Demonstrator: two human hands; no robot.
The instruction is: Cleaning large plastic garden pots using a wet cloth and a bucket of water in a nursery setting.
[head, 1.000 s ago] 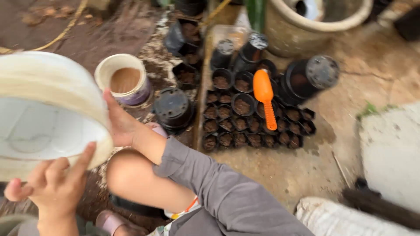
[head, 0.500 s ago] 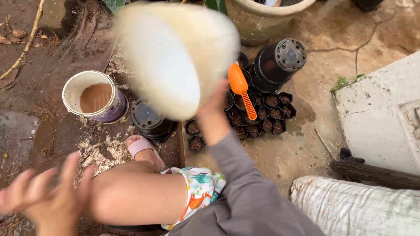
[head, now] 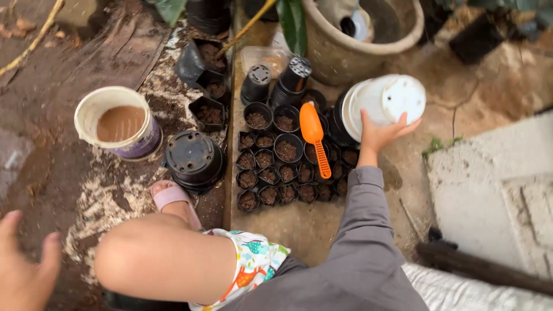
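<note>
**White bowl held at the edge of the pot cluster**

My right fingers point(head: 406, 125) were spread and pressed up against the lower side of the white bowl point(head: 383, 101), thumb on one flank and the others on the far one, so my right hand point(head: 380, 133) cupped it rather than pinched it. The bowl was tipped with its base towards me, lying against a dark pot behind it. I could not tell how much of its weight that pot took. To my mind, a wide, light bowl held this way wanted a steady palm beneath it and a slow letting-go, only once it sat without rocking. A slip would have dropped it onto the orange scoop point(head: 314, 135) just beside it.

The scoop lay across the small black pots point(head: 268, 174), packed close together and filled with brown soil. My left hand point(head: 23, 270) hung open and empty, low at the side, well apart from all of this.

Farther out, an upturned black pot point(head: 193, 155) stood near my pink sandal point(head: 168, 196), with a white bucket point(head: 92, 109) of brown mix beyond it. The ground point(head: 368, 213) was damp, cracked earth and concrete, strewn with pale grit. A big clay planter point(head: 340, 57) stood behind, and a grey slab point(head: 495, 184) lay to the right.
</note>
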